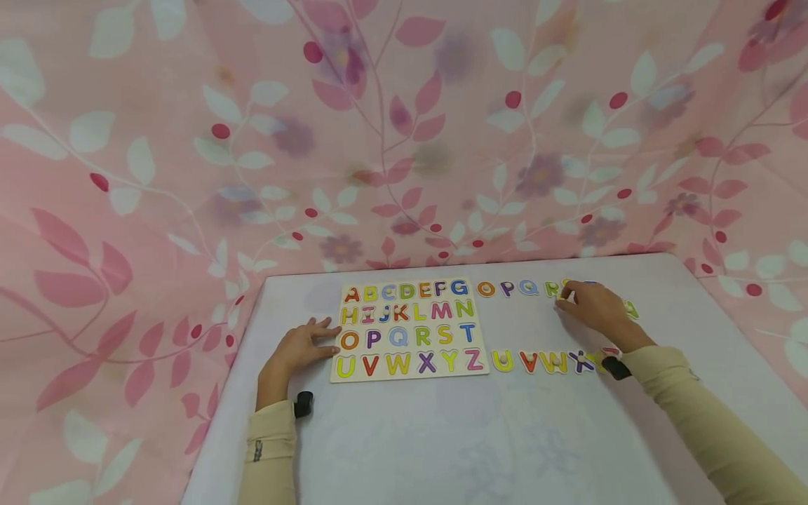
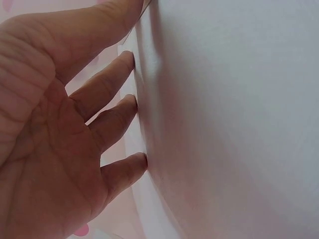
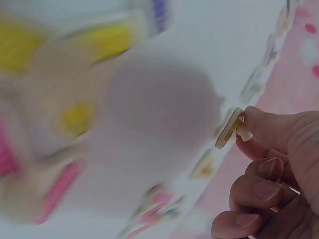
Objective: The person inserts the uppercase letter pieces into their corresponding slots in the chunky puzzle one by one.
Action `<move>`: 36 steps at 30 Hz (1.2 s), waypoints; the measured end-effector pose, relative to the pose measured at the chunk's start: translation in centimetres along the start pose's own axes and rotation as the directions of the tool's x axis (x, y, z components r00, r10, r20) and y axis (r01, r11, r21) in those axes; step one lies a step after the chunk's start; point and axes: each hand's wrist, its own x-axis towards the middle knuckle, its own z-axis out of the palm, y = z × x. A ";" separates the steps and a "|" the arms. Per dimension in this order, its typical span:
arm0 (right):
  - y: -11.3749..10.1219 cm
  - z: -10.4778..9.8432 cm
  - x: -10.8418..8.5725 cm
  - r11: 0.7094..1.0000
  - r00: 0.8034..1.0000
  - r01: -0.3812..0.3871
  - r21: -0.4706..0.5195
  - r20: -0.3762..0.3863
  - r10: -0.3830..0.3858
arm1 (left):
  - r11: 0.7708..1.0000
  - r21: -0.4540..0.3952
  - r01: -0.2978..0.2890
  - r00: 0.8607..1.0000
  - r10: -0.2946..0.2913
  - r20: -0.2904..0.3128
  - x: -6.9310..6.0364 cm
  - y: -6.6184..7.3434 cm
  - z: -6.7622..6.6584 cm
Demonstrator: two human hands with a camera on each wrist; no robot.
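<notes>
Fingers (image 2: 107, 82) of the left hand (image 1: 298, 351) are loosely spread beside the left edge of a pale wooden alphabet board (image 1: 478, 344), with nothing gripped; the thumb is rested at that edge. Thumb and forefinger of the right hand (image 1: 596, 308) are closed in a pinch on a small wooden letter piece (image 3: 229, 130), held by its knob and turned nearly edge-on, so its letter cannot be told. The piece is held to the right of the board, near its upper half.

On the board, four rows of coloured letters are shown, A to Z, and knobs can be seen on letters of the top row and at the start of the second.

Right of the board, level with its top row, an orange O (image 1: 479, 290), a purple P (image 1: 507, 289), a pale blue Q (image 1: 529, 287) and a green R (image 1: 551, 289) are lined up; others beyond are partly covered by the right hand. Level with the board's bottom row, a yellow-green U (image 1: 503, 367), a red V (image 1: 529, 362), a yellow W (image 1: 555, 363) and a purple X (image 1: 580, 362) are set out.

Board and letters are carried by a white-covered bench (image 1: 410, 435), backed beyond the board by pink floral cloth (image 1: 379, 140).
</notes>
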 end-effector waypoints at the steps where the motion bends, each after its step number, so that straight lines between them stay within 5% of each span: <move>1: -0.6 0.0 0.2 1.000 1.000 0.009 -0.001 -0.002 -0.009 | 1.000 0.000 0.000 1.000 0.000 -0.001 0.0 0.0 0.0; 19: -13.4 3.1 4.7 0.986 0.987 0.159 0.054 0.011 -0.160 | 0.999 0.029 -0.035 0.999 0.036 -0.021 0.0 0.1 0.0; 36: -21.3 6.6 7.6 0.970 0.965 0.226 0.088 0.120 -0.235 | 0.999 0.019 -0.038 0.999 0.039 -0.032 0.0 -0.1 0.1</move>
